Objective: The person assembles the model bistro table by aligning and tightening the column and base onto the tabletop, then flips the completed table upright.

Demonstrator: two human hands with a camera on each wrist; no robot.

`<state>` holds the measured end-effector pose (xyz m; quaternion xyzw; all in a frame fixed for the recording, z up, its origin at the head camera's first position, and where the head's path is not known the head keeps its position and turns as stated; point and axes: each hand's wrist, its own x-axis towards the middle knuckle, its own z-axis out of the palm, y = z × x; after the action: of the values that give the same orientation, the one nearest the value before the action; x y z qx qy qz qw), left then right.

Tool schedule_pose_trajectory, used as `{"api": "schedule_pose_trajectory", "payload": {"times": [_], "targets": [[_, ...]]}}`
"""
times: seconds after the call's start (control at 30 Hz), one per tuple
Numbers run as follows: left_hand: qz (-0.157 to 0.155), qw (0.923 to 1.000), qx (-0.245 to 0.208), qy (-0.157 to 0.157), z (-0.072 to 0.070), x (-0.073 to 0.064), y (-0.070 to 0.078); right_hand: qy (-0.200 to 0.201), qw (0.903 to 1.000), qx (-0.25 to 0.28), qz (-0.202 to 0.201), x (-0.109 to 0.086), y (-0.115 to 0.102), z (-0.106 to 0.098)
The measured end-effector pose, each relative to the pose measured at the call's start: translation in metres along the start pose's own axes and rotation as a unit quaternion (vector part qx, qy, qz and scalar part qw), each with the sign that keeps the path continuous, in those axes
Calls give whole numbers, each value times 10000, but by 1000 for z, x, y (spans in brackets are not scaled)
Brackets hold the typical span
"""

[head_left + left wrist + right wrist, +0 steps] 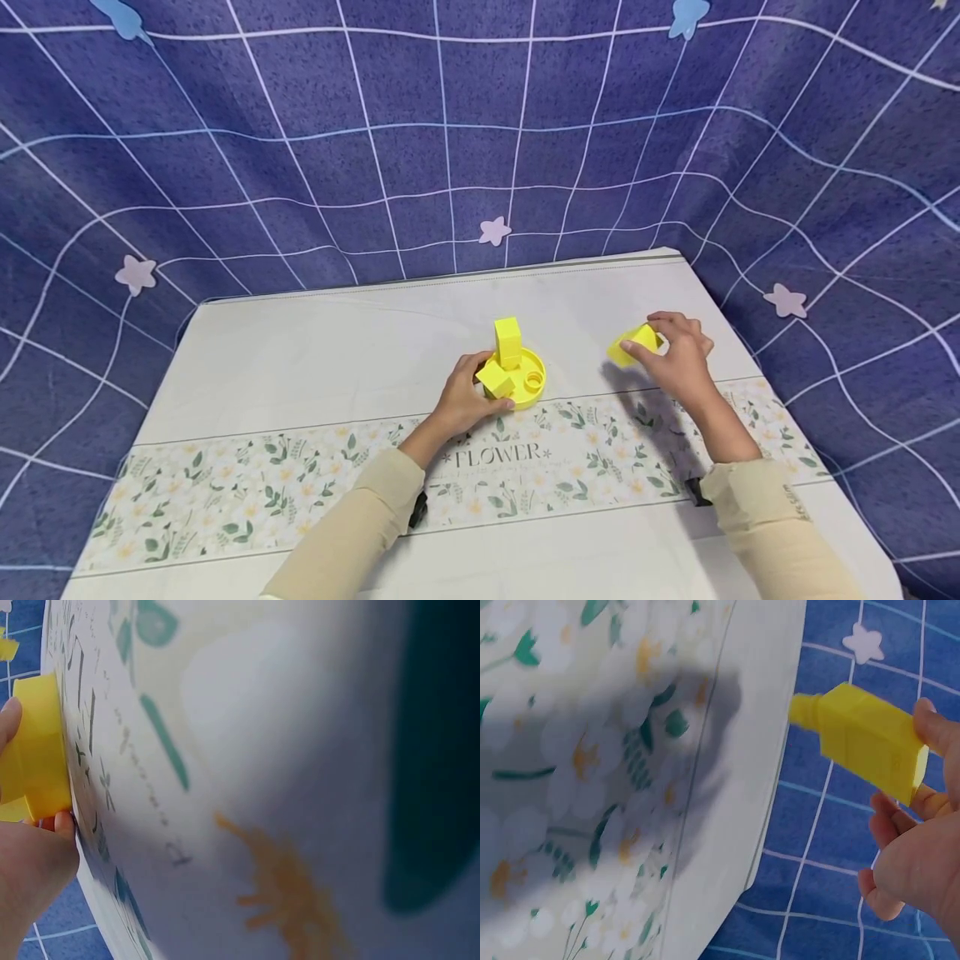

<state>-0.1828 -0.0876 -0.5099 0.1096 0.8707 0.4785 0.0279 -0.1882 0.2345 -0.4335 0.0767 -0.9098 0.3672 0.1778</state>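
Note:
My left hand (462, 396) grips the left side of a shallow round yellow tray (538, 392) on the table, thumb at the near side and fingers behind. On the tray, one square-sided yellow piece (508, 343) stands upright at the back. A second yellow piece (496, 379) leans beside the left hand. A round ring-shaped socket (533, 381) shows on the right part of the tray. Off to the right, my right hand (678, 358) pinches a small yellow bottle (870, 742) by its base end, above the table. Its round neck points away from the palm.
A white tablecloth (315, 358) with a floral band and the word FLOWER covers the table. Behind and at the sides hangs a blue curtain (480, 158) with a grid of lines and stars. Dark straps or devices show under both wrists.

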Motion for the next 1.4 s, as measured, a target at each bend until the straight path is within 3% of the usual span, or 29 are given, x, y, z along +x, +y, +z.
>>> {"api": "schedule_pose_trajectory", "payload": {"times": [0.4, 0.67, 1.03, 1.4], "targets": [[-10, 10000, 21, -6, -1, 0, 2, -567, 9955, 653, -399, 6, -28, 11], [-16, 10000, 13, 21, -1, -1, 1, -1076, 9901, 834, -346, 11, -43, 29], [23, 10000, -24, -8, 0, 1, 0, -1452, 9855, 696, -542, 11, -57, 55], [-17, 10000, -5, -29, -1, 0, 1, -1451, 9861, -74, -812, 11, -68, 75]]}}
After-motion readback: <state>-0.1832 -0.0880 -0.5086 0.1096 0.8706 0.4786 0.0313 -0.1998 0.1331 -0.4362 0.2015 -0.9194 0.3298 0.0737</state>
